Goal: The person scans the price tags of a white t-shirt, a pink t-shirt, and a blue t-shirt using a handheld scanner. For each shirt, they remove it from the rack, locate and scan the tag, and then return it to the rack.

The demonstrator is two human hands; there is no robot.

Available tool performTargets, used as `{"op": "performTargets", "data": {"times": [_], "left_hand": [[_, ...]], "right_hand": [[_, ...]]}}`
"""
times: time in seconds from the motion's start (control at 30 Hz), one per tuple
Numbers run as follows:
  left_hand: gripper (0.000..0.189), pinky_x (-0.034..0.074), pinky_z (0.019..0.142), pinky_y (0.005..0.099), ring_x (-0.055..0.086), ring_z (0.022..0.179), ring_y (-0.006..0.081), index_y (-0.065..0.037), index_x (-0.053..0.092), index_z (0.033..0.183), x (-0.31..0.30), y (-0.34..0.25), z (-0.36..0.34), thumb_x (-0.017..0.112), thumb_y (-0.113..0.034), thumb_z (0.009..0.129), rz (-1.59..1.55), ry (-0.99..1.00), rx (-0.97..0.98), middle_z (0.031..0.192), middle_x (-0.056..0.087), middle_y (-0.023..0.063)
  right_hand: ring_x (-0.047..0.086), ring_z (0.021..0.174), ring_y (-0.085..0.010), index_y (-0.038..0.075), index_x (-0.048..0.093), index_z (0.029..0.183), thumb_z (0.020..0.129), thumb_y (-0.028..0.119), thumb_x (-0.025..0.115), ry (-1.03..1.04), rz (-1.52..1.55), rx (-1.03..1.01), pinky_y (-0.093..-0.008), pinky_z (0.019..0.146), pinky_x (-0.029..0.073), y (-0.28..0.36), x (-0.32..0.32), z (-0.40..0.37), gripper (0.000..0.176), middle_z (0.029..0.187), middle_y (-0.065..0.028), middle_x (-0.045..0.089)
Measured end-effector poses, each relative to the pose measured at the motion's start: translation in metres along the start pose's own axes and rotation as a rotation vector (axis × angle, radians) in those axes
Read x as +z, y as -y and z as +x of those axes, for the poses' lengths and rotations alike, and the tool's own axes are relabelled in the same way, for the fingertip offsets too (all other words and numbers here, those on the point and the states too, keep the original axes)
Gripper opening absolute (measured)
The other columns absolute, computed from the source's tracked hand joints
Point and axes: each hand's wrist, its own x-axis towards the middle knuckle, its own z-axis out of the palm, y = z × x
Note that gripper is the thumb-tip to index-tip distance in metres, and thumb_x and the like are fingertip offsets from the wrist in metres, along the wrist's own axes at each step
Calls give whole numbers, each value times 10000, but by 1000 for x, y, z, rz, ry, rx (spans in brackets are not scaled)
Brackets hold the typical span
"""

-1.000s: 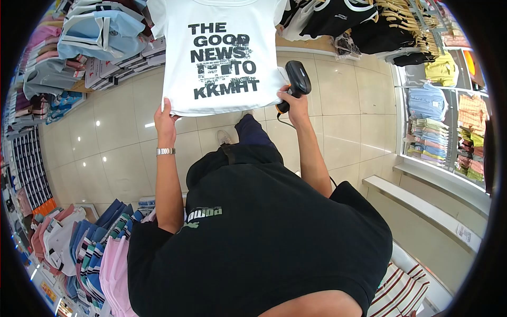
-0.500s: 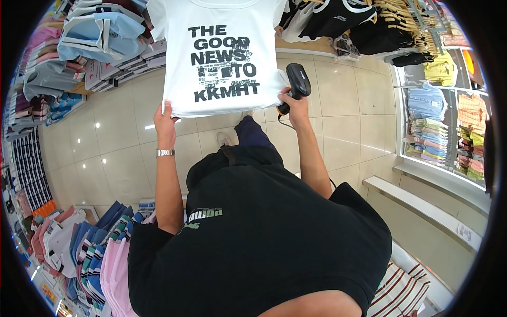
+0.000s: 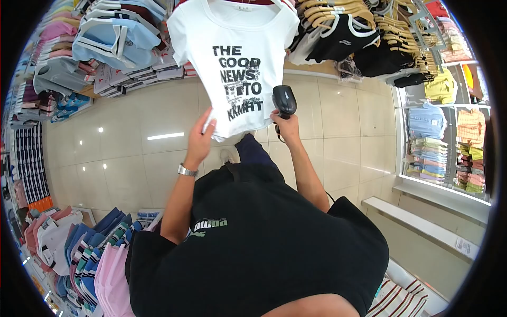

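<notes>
Lower left of the frame: folded polo shirts [image 3: 97, 253] in pink, blue and stripes, soft knit, packed edge to edge like book spines. Upper left: more stacks, light-blue polos [image 3: 113, 37] with white collars, above a glossy beige tiled floor [image 3: 132, 142] dotted with lamp glare.

Left of centre: left hand [image 3: 202, 133], metal watch [image 3: 186, 170] at the wrist, fingers closed narrow on the lower left corner of the white T-shirt [image 3: 237, 74], pulling the hem out and slightly up.

Upper centre: the T-shirt itself, hung by the shoulders at the top edge, short-sleeved, thin cotton jersey with a black block-letter print across the chest. Judged light, limp and stretchy, not fragile, with nothing stiff in it; likely to sag, twist and crease wherever unsupported. Best taken by a hem corner or side seam, pinched rather than gripped, and kept taut for a flat face.

Just right of the hem: right hand [image 3: 288, 126] wrapped shut around the handle of a black barcode scanner [image 3: 285, 99], hard smooth plastic, rounded head turned toward the cloth.

Upper right: black tops [image 3: 343, 39] on wooden hangers. Far right: shelves [image 3: 449, 142] of folded, coloured garments.
</notes>
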Motion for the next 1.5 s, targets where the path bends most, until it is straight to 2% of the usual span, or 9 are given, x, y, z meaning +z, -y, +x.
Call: {"op": "performTargets", "data": {"times": [0.5, 0.77, 0.9, 0.97, 1.07, 1.13, 1.23, 1.33, 1.5], "left_hand": [[394, 472, 940, 302, 625, 1091, 190, -11, 531, 1385, 51, -5, 1, 516, -157, 1019, 123, 274, 76, 1270, 644, 174], [425, 475, 875, 258, 585, 958, 86, -14, 491, 1424, 73, 56, -28, 506, -201, 1043, -377, 534, -391, 1121, 651, 24], [422, 494, 846, 272, 610, 965, 104, -57, 499, 1428, 106, 54, -65, 522, -193, 1029, -179, 787, 101, 1090, 665, 72], [395, 503, 888, 298, 636, 1039, 148, -81, 542, 1398, 69, -10, -37, 536, -193, 1020, -100, 1084, -329, 1127, 672, 100], [307, 513, 880, 303, 645, 1056, 174, -62, 649, 1272, 33, 5, -33, 549, -176, 1004, -301, 976, -282, 1078, 700, 94], [245, 507, 907, 320, 664, 941, 168, 29, 690, 1020, -1, 56, -24, 555, -169, 965, -574, 515, -279, 1053, 708, 113], [336, 507, 884, 328, 661, 969, 203, 23, 683, 1093, -33, 176, -17, 579, -272, 972, 77, -90, -594, 1089, 701, 132], [420, 499, 879, 324, 656, 985, 211, 32, 662, 1169, -29, 183, -21, 584, -330, 972, -14, 231, -1171, 1133, 694, 132], [416, 525, 844, 316, 676, 970, 187, 48, 648, 1184, -9, 218, -38, 575, -298, 963, -300, 369, -1070, 1122, 701, 126]], "right_hand": [[581, 693, -89, -29, 695, 905, 766, 249, 859, 221, -39, -121, -273, 627, 486, 98, 65, -2, 352, 755, -20, 646], [613, 739, -174, -24, 686, 922, 701, 300, 874, 861, -144, 564, -345, 617, 497, 5, 52, 35, 435, 829, -76, 656], [602, 798, -156, 23, 674, 1061, 710, 162, 810, 1108, -641, 488, -297, 731, 494, -18, 23, -20, 401, 933, -51, 679], [604, 799, -173, -34, 675, 951, 665, 208, 828, 960, -661, 536, -323, 725, 494, -39, 11, -44, 405, 900, -100, 678], [619, 906, -202, -4, 676, 975, 621, 203, 857, 1094, -653, 644, -322, 823, 483, 28, 24, -39, 448, 966, -113, 679], [590, 882, -179, 30, 664, 928, 596, 200, 876, 1163, -682, 572, -307, 825, 456, 17, 19, -37, 429, 912, -49, 653], [568, 857, -165, 70, 643, 874, 585, 219, 884, 1169, -602, 607, -294, 819, 440, 31, 23, -37, 405, 862, -16, 619], [569, 858, -163, 86, 627, 848, 593, 204, 877, 1146, -607, 599, -288, 821, 440, 31, 21, -39, 376, 857, -8, 610], [584, 880, -155, 87, 625, 837, 612, 172, 864, 1093, -559, 547, -293, 833, 456, 2, 2, -45, 339, 890, -9, 635]]}}
